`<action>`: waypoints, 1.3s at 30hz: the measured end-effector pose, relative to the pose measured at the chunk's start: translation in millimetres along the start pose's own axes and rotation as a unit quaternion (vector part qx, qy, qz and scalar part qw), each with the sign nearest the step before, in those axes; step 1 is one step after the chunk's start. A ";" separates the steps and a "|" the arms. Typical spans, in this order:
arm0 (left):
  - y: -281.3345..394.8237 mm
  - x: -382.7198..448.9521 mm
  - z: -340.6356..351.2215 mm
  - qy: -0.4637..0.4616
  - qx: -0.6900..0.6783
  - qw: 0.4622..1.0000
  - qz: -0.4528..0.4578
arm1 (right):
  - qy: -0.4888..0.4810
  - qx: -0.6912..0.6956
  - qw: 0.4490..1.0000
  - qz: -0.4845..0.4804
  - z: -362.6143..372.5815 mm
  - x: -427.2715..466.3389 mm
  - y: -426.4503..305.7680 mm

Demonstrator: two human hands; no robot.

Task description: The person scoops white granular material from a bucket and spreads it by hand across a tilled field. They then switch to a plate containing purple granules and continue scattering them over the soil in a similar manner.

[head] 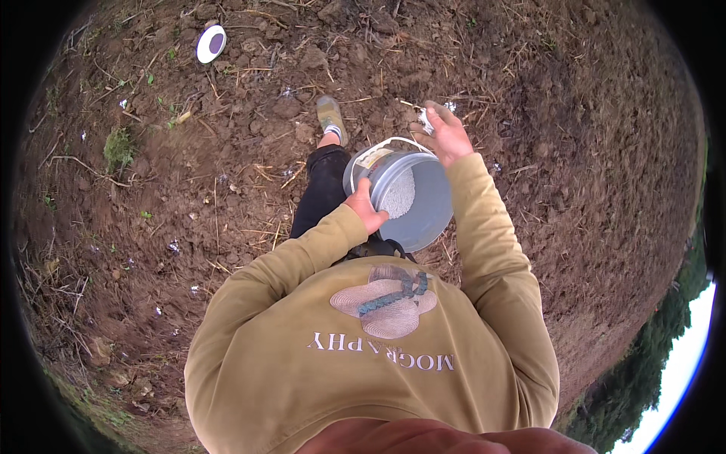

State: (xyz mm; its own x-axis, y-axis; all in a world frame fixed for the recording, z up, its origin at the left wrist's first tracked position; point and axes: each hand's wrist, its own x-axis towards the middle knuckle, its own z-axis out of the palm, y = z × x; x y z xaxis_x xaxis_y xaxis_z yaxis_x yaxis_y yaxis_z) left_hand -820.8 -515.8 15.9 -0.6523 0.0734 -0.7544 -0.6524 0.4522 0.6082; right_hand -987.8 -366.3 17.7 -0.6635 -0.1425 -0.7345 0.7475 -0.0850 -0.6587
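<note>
My left hand (pixel 367 209) grips the near rim of a translucent plastic bucket (pixel 417 230), which is tilted in front of my waist. White granules (pixel 399 194) lie inside against its left wall. The bucket's white handle (pixel 391 142) arches over its far side, and a label with writing is on the outer wall. Just beyond the bucket, to the right, my right hand (pixel 447 136) is held over the soil with white granules (pixel 426 121) between its curled fingers and thumb.
Brown tilled soil (pixel 255 187) with clods and dry straw surrounds me. Small white granule clusters (pixel 174 246) dot it. A white disc with a dark centre (pixel 211 44) lies at far left. One shoe (pixel 330 113) stands ahead; a green weed tuft (pixel 119 147) grows at left.
</note>
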 end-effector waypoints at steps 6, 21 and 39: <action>1.9 14.0 0.3 -0.013 -0.025 1.000 0.006 | 0.055 -0.074 0.995 -0.037 -4.2 29.5 -17.3; 32.2 15.6 11.4 -0.028 -0.029 0.998 0.048 | -0.052 -0.664 0.742 -0.073 -51.1 -69.8 120.9; 88.9 90.4 -219.3 0.023 -0.113 0.992 0.055 | -0.078 -0.035 0.991 0.106 106.4 33.0 -81.0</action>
State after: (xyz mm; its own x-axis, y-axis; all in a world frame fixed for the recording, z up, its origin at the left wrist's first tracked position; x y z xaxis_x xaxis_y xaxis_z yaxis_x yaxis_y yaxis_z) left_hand -1022.4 -663.8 55.9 -0.7378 0.0675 -0.6716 -0.6428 0.2335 0.7296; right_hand -1066.9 -469.0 64.2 -0.4746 -0.3002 -0.8274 0.8623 0.0301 -0.5056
